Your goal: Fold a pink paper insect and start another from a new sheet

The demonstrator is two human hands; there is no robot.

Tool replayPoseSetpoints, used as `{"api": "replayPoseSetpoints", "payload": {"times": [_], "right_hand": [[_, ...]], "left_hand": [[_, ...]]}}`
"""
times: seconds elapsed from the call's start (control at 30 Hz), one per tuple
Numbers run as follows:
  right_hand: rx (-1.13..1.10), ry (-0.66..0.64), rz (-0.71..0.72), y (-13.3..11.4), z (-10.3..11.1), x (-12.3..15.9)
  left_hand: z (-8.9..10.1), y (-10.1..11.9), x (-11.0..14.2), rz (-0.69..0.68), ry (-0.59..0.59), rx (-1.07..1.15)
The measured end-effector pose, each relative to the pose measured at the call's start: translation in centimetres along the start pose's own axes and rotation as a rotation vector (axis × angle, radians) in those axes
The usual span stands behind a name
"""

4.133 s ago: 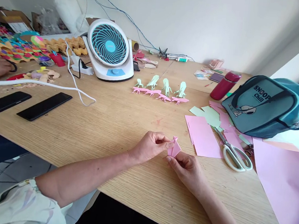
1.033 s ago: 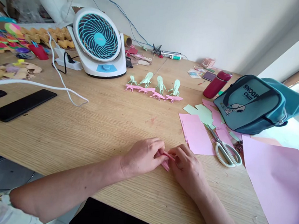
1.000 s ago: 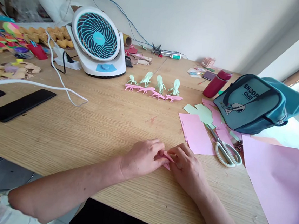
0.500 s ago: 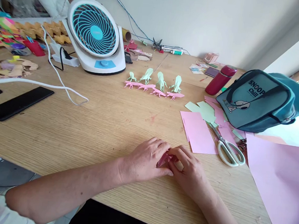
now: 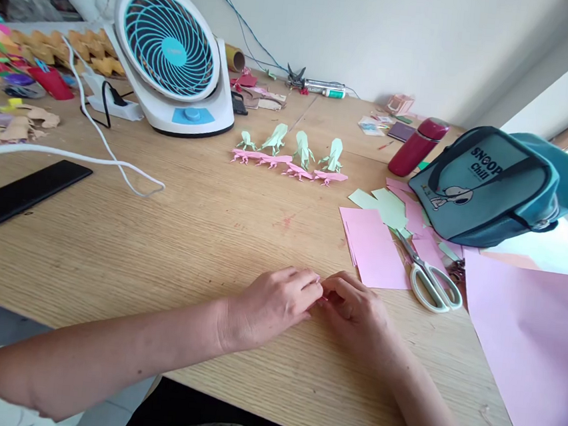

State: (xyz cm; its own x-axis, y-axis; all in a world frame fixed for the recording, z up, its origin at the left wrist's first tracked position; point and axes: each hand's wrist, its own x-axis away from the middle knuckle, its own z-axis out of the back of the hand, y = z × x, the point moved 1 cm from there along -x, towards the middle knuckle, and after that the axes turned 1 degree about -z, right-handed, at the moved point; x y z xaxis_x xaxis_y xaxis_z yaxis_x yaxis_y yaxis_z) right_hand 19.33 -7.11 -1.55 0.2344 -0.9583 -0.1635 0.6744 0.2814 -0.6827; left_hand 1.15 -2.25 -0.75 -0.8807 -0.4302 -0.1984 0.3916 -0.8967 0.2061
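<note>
Near the table's front edge, my left hand (image 5: 275, 306) and my right hand (image 5: 357, 314) meet with their fingers closed around a small folded piece of pink paper (image 5: 324, 298). Only a sliver of the paper shows between the fingertips; its shape is hidden. Beyond my right hand lies a stack of pink paper rectangles (image 5: 375, 252). White-handled scissors (image 5: 432, 287) rest at the stack's right side. Farther back stand folded paper insects in two rows, green ones (image 5: 303, 149) behind pink ones (image 5: 298, 172).
A white and blue fan (image 5: 173, 55) stands at the back left, near a white cable (image 5: 118, 165) and a black slab (image 5: 27, 192). On the right are a red flask (image 5: 418, 145), a teal bag (image 5: 487, 186), paper scraps (image 5: 389, 208) and a large pink sheet (image 5: 527, 343).
My left thumb and fingers have drawn in, and the pink paper, visible before in the gap between my hands, is now mostly covered. The view has shifted slightly.
</note>
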Motion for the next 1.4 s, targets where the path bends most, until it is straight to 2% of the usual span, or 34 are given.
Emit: {"api": "replayPoseSetpoints", "payload": {"times": [0.33, 0.53, 0.87, 1.2, 1.4], "right_hand": [[-0.120, -0.043, -0.062, 0.4, 0.3, -0.1], [-0.057, -0.058, -0.038, 0.4, 0.3, -0.1], [0.044, -0.016, 0.146, -0.7, 0.3, -0.3], [-0.074, -0.030, -0.011, 1.1, 0.4, -0.3], [-0.097, -0.085, -0.016, 1.4, 0.4, -0.8]], "left_hand": [[-0.3, -0.8, 2.2, -0.273, 0.158, -0.232], [-0.4, -0.8, 2.0, -0.376, 0.168, -0.231], [0.1, -0.7, 2.5, -0.417, 0.137, -0.141], [0.0, -1.1, 2.6, -0.394, 0.120, -0.031], [0.5, -1.2, 2.0, -0.405, 0.097, -0.012]]}}
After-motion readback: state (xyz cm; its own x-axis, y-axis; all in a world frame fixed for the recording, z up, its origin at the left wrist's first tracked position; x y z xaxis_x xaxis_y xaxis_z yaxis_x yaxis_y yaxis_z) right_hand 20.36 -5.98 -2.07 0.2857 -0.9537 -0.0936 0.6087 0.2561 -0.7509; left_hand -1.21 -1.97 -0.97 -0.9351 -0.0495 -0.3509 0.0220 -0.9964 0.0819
